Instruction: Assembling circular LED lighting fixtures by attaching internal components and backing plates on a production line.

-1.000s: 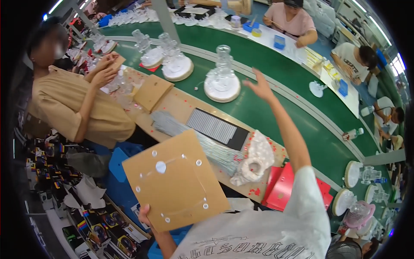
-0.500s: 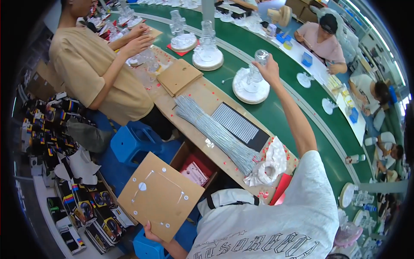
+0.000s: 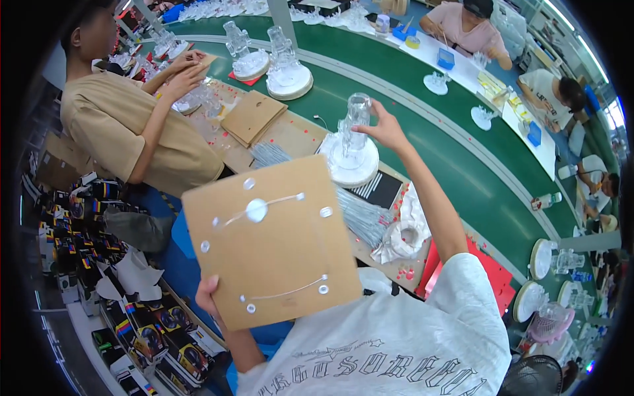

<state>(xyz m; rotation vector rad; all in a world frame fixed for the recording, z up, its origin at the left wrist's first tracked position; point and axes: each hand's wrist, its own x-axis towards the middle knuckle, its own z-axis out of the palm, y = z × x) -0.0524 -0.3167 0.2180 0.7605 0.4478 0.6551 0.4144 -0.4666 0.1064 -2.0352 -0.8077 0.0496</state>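
Note:
My left hand (image 3: 210,295) grips a square brown cardboard panel (image 3: 284,257) by its lower left edge, the thumb in front and the other fingers hidden behind. White round spots and two thin wire-like lines show on the panel's face. My right hand (image 3: 383,127) is closed round the upper part of a clear plastic figure (image 3: 356,112), which stands upright on a round white base (image 3: 353,170). That base is above the inner edge of the green conveyor; whether it touches anything is unclear. The panel hides part of the worktable.
Silver wire ties (image 3: 360,214), a white roll (image 3: 404,239), stacked cardboard sheets (image 3: 254,117) and red sheets (image 3: 485,270) lie along the table. More clear figures (image 3: 285,66) stand on the green conveyor (image 3: 409,119). At left, a co-worker in a tan shirt (image 3: 115,125) handles something.
The cardboard panel has risen toward the table and now covers part of the wire ties. My right hand has drawn the clear figure and its base leftward and nearer over the table edge.

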